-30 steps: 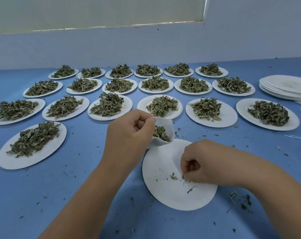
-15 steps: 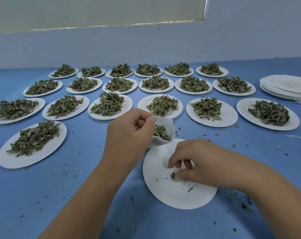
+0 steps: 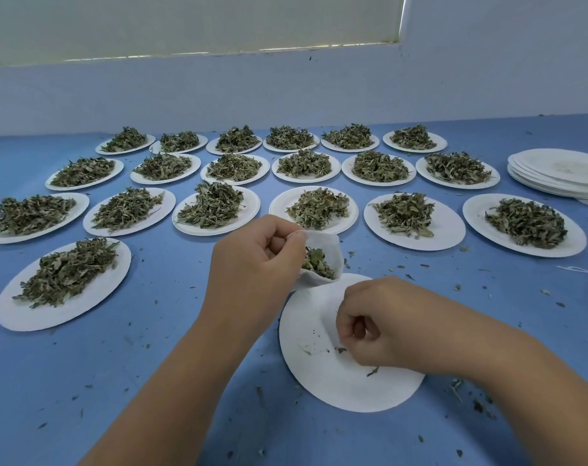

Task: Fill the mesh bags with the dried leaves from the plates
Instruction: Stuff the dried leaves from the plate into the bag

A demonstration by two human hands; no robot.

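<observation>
1. Since half a second ago, the right hand (image 3: 370, 327) has drawn its outstretched fingers back into a loose fist over the near plate (image 3: 336, 388). The left hand (image 3: 259, 264) and the bag it holds have barely shifted.
2. The left hand pinches the white mesh bag (image 3: 331, 245) by the left side of its rim, thumb against curled fingers, holding it up above the far edge of the near plate.
3. The bag's mouth gapes to the right and towards the person. Its closed end hangs low and to the left, so its long axis is roughly upright, leaning. A clump of dried leaves (image 3: 318, 264) sits inside.
4. The right hand's fingers are curled, with the tips just beside a dark leaf scrap (image 3: 341, 349) on the plate. I cannot tell whether they hold anything.
5. The near plate carries only a few crumbs.
6. Just behind the bag stands a heaped plate (image 3: 279, 205), its near rim partly hidden by the left hand.
7. More plates of leaves lie in rows towards the wall, with one plate alone at the near left (image 3: 13, 311).
8. A stack of empty plates (image 3: 561, 173) sits far right, and leaf bits are scattered over the blue table (image 3: 151, 364).
</observation>
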